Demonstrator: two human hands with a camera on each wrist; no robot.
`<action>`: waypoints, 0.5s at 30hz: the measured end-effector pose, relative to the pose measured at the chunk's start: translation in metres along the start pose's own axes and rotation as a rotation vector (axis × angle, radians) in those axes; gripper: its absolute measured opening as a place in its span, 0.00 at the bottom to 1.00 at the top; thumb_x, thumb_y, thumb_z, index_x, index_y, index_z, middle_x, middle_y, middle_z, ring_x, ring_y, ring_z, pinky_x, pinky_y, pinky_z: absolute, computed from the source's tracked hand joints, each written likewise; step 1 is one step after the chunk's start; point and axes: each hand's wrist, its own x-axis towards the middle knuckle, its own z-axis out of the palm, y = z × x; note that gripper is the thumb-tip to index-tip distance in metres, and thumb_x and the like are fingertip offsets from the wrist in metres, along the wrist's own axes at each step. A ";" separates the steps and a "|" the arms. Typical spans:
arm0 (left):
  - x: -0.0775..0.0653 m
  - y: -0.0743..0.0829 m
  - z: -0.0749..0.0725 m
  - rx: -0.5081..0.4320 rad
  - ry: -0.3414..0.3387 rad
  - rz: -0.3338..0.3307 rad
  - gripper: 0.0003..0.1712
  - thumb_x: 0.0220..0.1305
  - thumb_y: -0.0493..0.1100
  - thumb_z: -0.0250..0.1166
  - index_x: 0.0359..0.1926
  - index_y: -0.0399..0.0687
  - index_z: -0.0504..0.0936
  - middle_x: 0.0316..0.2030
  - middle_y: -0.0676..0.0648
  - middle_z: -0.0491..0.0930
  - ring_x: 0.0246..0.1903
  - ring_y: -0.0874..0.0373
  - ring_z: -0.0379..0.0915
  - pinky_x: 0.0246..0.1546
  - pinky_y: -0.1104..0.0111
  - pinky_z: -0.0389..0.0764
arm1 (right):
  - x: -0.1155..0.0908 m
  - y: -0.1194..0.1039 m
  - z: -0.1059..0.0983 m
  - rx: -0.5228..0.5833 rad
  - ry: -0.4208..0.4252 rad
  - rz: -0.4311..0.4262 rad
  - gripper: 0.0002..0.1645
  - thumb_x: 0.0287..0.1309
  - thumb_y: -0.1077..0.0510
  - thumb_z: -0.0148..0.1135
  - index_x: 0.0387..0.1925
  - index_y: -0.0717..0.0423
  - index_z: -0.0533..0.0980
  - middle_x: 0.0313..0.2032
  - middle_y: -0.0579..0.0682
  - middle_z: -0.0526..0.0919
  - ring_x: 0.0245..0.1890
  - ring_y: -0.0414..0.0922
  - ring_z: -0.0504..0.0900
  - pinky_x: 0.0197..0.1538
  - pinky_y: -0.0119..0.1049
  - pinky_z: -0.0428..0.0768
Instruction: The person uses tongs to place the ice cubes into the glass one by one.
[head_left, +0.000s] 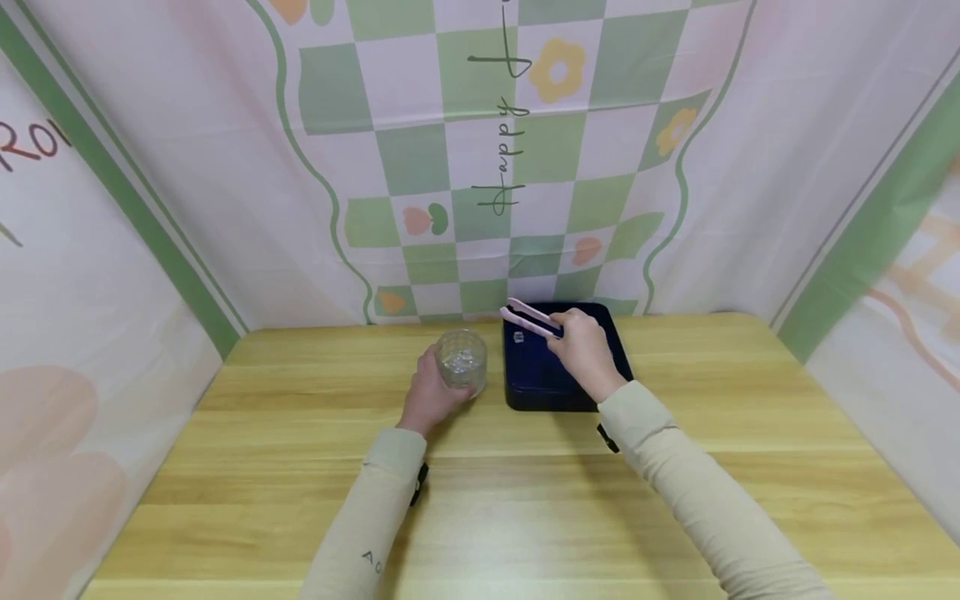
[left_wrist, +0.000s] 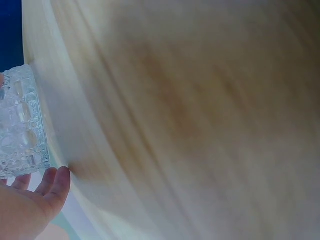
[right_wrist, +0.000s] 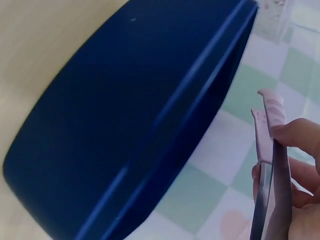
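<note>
My left hand [head_left: 429, 395] holds a clear glass [head_left: 461, 364] from its left side, thumb along the near side. Several clear pieces show inside the glass, and the left wrist view shows its bumpy, patterned wall [left_wrist: 22, 120]. Pink-tipped tongs [head_left: 527, 320] are gripped by my right hand [head_left: 583, 343] above a dark blue tray [head_left: 543, 385]. The tips of the tongs stand apart with nothing visible between them. Below the tips, a small clear cube [head_left: 518, 337] lies in the tray. My right forearm and hand cover part of the tray's right side.
The wooden table [head_left: 495, 517] ends against a hanging cloth [head_left: 480, 167] with a green and white check, just behind the tray. Cloth panels also rise at the left and right sides. A narrow strip of tabletop separates the glass from the tray.
</note>
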 end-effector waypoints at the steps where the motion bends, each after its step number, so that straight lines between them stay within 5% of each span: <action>1: 0.000 0.000 0.000 0.002 0.000 0.001 0.57 0.41 0.45 0.78 0.69 0.43 0.56 0.63 0.36 0.66 0.63 0.38 0.65 0.64 0.44 0.68 | 0.000 0.003 0.001 -0.003 0.002 0.010 0.21 0.52 0.64 0.66 0.50 0.67 0.79 0.45 0.66 0.82 0.42 0.60 0.82 0.45 0.52 0.82; 15: 0.000 -0.002 0.000 0.017 -0.016 -0.012 0.57 0.42 0.47 0.78 0.70 0.44 0.54 0.64 0.36 0.64 0.64 0.39 0.64 0.64 0.44 0.68 | 0.003 0.025 0.018 -0.009 -0.043 0.114 0.20 0.50 0.66 0.64 0.47 0.71 0.79 0.44 0.69 0.83 0.43 0.62 0.82 0.47 0.55 0.81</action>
